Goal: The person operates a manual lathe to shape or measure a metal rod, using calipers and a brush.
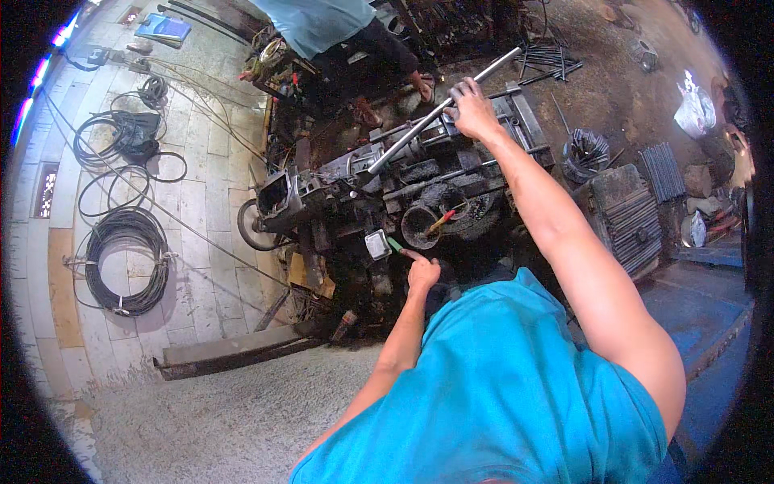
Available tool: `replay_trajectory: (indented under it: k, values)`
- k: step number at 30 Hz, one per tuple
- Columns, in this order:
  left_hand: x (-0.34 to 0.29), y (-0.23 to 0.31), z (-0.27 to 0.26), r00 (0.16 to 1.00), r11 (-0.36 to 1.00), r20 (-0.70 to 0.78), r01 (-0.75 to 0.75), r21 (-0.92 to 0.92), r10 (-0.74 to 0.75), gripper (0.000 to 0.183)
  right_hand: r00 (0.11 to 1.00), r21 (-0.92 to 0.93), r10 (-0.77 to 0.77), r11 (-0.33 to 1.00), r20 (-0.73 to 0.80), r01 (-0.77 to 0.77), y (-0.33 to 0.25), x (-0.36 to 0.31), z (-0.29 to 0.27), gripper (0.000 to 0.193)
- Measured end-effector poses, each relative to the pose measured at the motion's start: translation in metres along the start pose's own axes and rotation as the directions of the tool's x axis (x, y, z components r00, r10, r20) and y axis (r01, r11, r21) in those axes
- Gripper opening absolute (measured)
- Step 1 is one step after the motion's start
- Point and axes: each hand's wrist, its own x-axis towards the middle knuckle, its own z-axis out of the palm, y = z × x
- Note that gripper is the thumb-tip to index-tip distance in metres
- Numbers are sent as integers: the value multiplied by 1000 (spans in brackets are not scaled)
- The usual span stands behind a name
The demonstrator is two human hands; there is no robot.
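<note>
My right hand [474, 113] is closed around a long, shiny metal rod [411, 141], which slants across a dark, greasy machine [379, 165] from lower left to upper right. Nearer to me, my left hand [422, 273] stretches its index finger to a small green part [395, 244] beside a pale square box [376, 244]. Whether that green part is a lever or a button cannot be made out. Just right of it, a brush-like tool with a red and yellow handle [441, 221] leans in a dark round container [419, 226].
Another person [322, 28] stands beyond the machine, feet close to it. Black cable coils [125, 262] lie on the tiled floor at left. Stacked metal rods [629, 218], a basket of metal pieces [586, 153] and a white plastic bag [694, 109] are at right. A metal beam [234, 348] lies near left.
</note>
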Motion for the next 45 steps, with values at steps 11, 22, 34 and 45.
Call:
replay_trajectory:
  k: [11, 22, 34, 45]
  values:
    - [-1, 3, 1, 1000, 1000, -7, 0, -13, 0, 103, 1000, -19, 12, 1000, 12, -12, 12, 2, 10, 48]
    - [-4, 8, -4, 1000, 1000, -15, -4, -27, 3, 101, 1000, -20, -3, 1000, -14, 3, 5, 0, 10, 47]
    - [6, -2, 4, 1000, 1000, -19, -13, -12, 13, 102, 1000, 0, -5, 1000, 7, 5, 4, 0, 3, 46]
    - [8, 2, 2, 999, 1000, 34, -7, 6, 7, 101, 1000, -30, -19, 999, 22, 20, 9, 0, 11, 52]
